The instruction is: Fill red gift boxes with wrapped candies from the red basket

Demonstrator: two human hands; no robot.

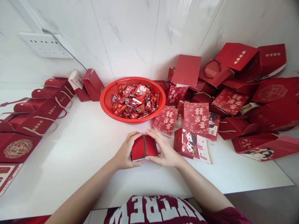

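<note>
A small red cardboard gift box (151, 145) with a dark gap or band across its top is held between both hands at the middle of the white table. My left hand (128, 152) wraps its left side, fingers over the far edge. My right hand (164, 151) curves round its right side, thumb along the near edge. Just beyond stands a red plastic basket (104, 107) filled with wrapped candies (135, 101). Flat red printed boxes (196, 117) lie to the right of my right hand, one with panda-like cartoon figures (190, 141).
A row of red boxes with rope handles (38, 110) lines the left side. Two upright boxes (93, 84) stand by the tiled wall. Red boxes and bags (233, 99) pile up at the right. A socket panel (45, 45) with a cable is on the wall.
</note>
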